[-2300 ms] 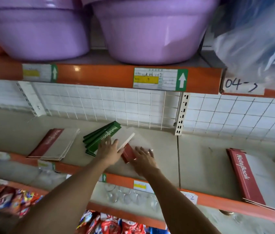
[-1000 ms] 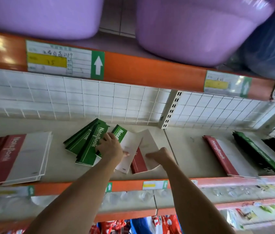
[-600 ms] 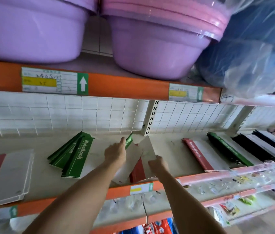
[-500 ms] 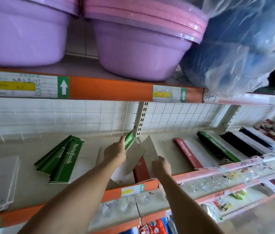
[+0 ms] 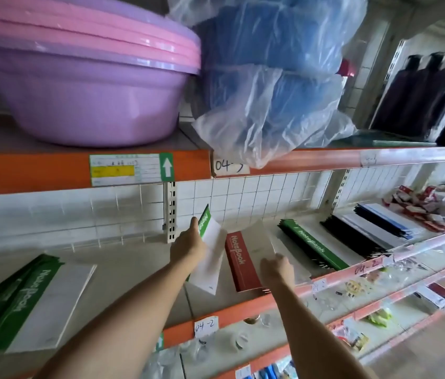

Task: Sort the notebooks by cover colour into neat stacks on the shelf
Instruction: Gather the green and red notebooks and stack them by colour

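Observation:
My left hand (image 5: 188, 246) grips a green-and-white notebook (image 5: 211, 242) and holds it tilted above the shelf (image 5: 243, 309), just right of the white upright. My right hand (image 5: 277, 268) holds the white part of a red-and-white notebook (image 5: 240, 261) that lies on top of a thin red stack at the shelf's front edge. A fanned green stack (image 5: 19, 302) lies at the far left. To the right of the red stack sit a green stack (image 5: 311, 248), a black stack (image 5: 352, 239) and a blue stack (image 5: 385, 217).
Above, a purple basin (image 5: 87, 86) and a blue bundle in clear plastic (image 5: 270, 77) overhang the upper shelf. Red snack packets (image 5: 429, 206) lie at the far right. A white wire grid backs the shelf. Small glass items sit on the shelf below.
Both hands have carried their notebooks rightward, past the upright, away from the fanned green pile. The red notebook now lies on the red stack, and the view has swung right.

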`<state>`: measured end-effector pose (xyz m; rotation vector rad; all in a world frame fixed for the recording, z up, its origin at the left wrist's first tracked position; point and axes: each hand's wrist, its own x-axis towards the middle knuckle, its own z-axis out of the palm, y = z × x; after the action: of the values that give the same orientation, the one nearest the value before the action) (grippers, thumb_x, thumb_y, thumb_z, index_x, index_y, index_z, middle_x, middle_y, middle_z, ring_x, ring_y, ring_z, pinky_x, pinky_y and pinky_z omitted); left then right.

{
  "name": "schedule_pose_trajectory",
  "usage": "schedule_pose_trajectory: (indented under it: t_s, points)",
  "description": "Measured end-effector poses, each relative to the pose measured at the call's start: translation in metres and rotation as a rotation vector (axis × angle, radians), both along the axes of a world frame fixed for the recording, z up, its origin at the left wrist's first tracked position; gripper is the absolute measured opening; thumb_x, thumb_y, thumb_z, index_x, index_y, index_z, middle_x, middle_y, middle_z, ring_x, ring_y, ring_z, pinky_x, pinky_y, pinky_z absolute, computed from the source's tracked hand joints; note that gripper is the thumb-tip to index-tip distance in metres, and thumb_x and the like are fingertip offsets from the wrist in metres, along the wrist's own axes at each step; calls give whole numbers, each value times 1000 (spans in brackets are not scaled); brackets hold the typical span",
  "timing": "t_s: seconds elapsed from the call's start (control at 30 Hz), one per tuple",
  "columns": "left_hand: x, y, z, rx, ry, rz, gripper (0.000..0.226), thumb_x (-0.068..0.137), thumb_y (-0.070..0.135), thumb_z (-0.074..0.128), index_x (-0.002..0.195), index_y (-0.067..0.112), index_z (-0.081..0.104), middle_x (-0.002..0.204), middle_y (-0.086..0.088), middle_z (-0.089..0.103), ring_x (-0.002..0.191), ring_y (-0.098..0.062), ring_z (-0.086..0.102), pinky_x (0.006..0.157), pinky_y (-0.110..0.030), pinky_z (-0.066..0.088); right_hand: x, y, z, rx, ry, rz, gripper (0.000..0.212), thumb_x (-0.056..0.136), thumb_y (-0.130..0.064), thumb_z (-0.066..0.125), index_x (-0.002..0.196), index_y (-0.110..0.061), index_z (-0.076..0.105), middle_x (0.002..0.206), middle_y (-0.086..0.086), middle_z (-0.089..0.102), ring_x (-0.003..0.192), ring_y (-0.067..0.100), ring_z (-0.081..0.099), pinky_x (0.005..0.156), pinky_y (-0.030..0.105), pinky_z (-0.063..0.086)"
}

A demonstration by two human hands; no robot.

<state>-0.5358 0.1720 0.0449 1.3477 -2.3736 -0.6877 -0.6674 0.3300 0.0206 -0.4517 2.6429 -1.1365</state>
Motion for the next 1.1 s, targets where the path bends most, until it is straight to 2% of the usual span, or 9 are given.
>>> schedule_pose_trajectory:
  t_s: [0.23,0.4,0.5,0.63,0.7,0.8,0.9,1.0,1.1]
  points:
    - [-62,20,-5,-39,-35,66,54,84,6,46,134,24,34,111,-12,64,98,-34,63,70,-35,46,-88,28,-5,104,-36,49,28,75,-26,52,93,-12,69,90,8,70,82,28,64,73,29,50]
    - [-86,28,-13,-46,-19,127,59,85,4,46,138,27,36,110,-11,66,93,-33,65,68,-34,50,-111,20,-12,311,66,172,33,81,-22,53,110,-15,66,112,8,68,100,28,64,82,32,52]
    - [-94,33,-16,-40,-19,166,59,86,5,48,138,29,36,110,-11,66,92,-32,66,72,-37,55,-119,13,-22,421,66,226,50,89,-25,51,137,-11,47,140,13,48,126,31,50,103,41,44]
    - [-99,36,-14,-18,6,207,51,86,5,50,132,24,40,109,-10,65,88,-31,64,68,-35,54,-124,1,-24,595,193,287,66,93,-29,48,149,-3,24,148,18,33,134,34,36,105,42,39]
    - [-99,37,-10,-1,20,231,45,85,5,49,126,22,42,110,-11,65,91,-33,64,70,-36,53,-119,-1,-22,633,287,322,63,91,-26,51,146,-6,29,145,18,34,132,34,35,103,43,38]
    - [-97,39,0,39,56,249,33,84,5,47,114,17,44,108,-12,63,91,-34,61,69,-35,47,-111,-6,-27,491,373,404,50,89,-21,56,136,-9,42,139,18,39,130,34,36,106,42,35]
    - [-97,42,5,102,94,236,24,84,3,47,105,15,43,107,-13,61,85,-31,54,68,-33,44,-96,-18,-19,170,163,454,28,92,-10,48,119,-3,53,121,20,54,108,31,52,91,37,46]
    - [-100,47,7,169,111,213,28,88,4,49,113,12,45,112,-15,61,92,-31,57,71,-33,44,-77,-28,-7,-55,-224,386,29,99,-24,48,107,1,60,97,15,62,85,29,60,73,32,49]
    - [-107,56,5,151,38,196,33,87,10,52,120,13,45,114,-13,61,102,-33,61,76,-34,47,-67,-25,0,-145,-449,292,15,94,-14,53,105,-3,51,98,13,55,97,27,58,80,34,52]
